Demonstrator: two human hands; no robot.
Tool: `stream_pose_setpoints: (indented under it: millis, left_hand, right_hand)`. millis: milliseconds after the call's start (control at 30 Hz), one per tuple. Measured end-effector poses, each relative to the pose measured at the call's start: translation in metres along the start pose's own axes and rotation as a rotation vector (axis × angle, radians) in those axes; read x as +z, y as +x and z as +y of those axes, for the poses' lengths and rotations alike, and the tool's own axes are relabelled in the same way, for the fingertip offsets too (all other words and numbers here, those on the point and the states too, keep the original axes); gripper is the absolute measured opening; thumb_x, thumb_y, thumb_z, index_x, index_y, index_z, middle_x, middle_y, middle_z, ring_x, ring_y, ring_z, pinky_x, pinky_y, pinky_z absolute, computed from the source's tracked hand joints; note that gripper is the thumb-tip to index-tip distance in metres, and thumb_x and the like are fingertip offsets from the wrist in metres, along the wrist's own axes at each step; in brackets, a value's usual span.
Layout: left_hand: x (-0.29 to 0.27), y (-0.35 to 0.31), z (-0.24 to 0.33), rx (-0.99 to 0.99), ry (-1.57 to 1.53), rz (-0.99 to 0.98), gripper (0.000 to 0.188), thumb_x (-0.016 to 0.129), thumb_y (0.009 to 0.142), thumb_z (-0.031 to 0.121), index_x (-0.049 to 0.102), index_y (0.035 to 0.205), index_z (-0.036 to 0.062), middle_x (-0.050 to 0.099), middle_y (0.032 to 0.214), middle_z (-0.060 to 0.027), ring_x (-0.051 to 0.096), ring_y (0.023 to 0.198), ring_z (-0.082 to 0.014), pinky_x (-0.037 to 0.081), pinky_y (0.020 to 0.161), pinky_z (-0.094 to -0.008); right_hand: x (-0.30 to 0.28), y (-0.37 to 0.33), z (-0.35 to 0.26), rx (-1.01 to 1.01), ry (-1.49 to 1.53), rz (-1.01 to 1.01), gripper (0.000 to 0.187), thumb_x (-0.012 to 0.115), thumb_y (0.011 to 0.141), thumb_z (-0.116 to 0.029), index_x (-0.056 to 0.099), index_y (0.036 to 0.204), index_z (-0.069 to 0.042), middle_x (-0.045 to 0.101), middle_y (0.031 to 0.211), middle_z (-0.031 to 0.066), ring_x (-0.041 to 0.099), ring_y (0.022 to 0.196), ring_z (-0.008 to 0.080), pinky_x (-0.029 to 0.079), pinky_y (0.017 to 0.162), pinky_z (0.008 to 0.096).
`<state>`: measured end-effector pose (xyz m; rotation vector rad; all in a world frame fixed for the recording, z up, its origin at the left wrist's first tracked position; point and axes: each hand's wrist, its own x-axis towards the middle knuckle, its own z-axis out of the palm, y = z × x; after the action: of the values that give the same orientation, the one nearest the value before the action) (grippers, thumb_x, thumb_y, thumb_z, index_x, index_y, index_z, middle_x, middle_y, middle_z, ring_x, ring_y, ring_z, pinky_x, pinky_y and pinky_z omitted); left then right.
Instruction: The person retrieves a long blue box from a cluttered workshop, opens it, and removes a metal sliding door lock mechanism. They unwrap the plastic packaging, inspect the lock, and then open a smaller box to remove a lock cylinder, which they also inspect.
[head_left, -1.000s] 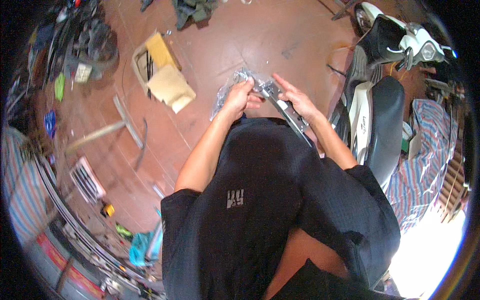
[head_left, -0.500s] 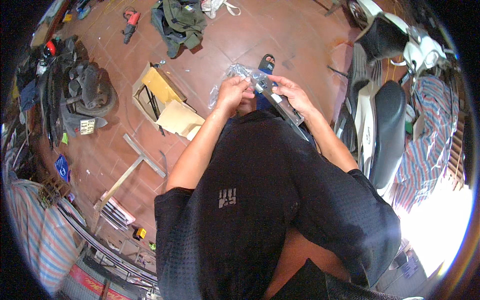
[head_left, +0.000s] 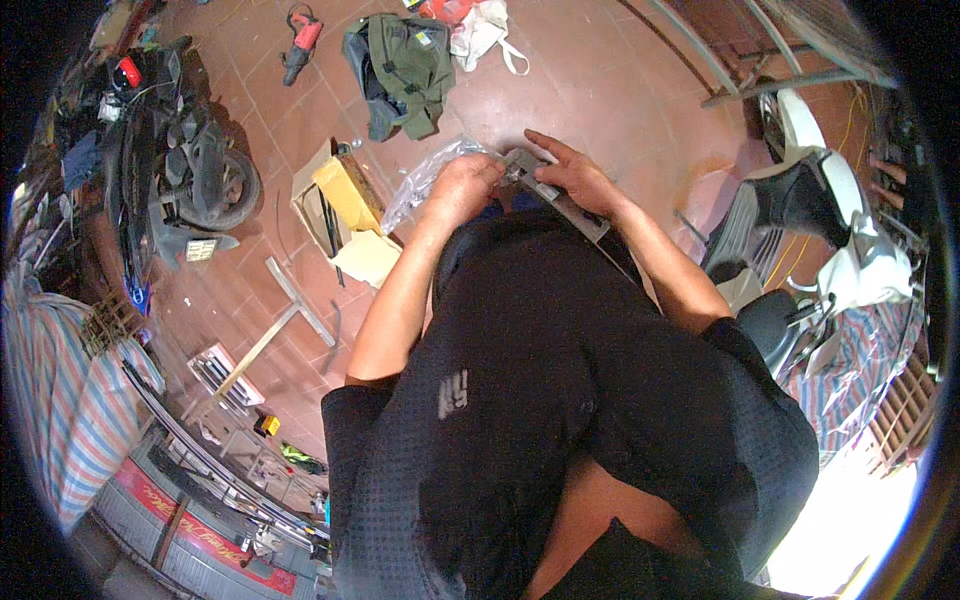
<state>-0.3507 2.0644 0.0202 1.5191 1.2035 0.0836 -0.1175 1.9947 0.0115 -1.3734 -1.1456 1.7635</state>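
Note:
A long grey metal piece (head_left: pixel 580 216), like a flat rail with a squarish end fitting (head_left: pixel 522 160), slants between my hands, its lower end by my dark clothing. My right hand (head_left: pixel 588 186) holds it from the right side, thumb on its upper face and index finger stretched out past the end. At the fitting, the fingertips of my left hand (head_left: pixel 465 190) are pinched together; what they grip is too small to make out. Crumpled clear plastic wrapping (head_left: pixel 418 182) lies beside and partly behind my left hand.
An open cardboard box (head_left: pixel 352 196) with dark rods stands to the left. Farther off lie a red power drill (head_left: pixel 302 42) and a green garment (head_left: pixel 415 80). A T-shaped bar (head_left: pixel 300 306) rests on the floor at left. Motorbikes flank me, one with a white front (head_left: pixel 862 275).
My view has swung, so the surroundings sit differently in the picture. My left fingertips have come closer to the metal piece's end, and my right index finger is now stretched away from it.

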Motion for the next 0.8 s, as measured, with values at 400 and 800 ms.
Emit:
stream_pose_setpoints:
  millis: [400,800]
  left_hand:
    - [-0.125,0.188,0.043,0.075,-0.182,-0.106,0.042,0.058,0.103,0.036,0.068,0.09,-0.0028,0.063,0.075,-0.002,0.055,0.071,-0.0112,0.045,0.063,-0.0302]
    - [-0.187,0.275,0.074,-0.221,-0.465,-0.312,0.042,0.065,0.097,0.042,0.071,0.092,0.001,0.07,0.081,-0.0059,0.064,0.068,-0.0127,0.051,0.061,-0.0283]
  right_hand:
    - [-0.08,0.169,-0.091,0.0,0.196,0.113,0.061,0.055,0.1,-0.011,0.032,0.156,0.0,0.051,0.146,0.0104,0.054,0.124,0.0172,0.041,0.107,0.0317]
    - [-0.125,0.265,-0.131,0.196,0.057,0.133,0.049,0.061,0.098,-0.019,0.049,0.142,0.0,0.063,0.126,0.0097,0.059,0.114,0.0194,0.047,0.1,0.0337]
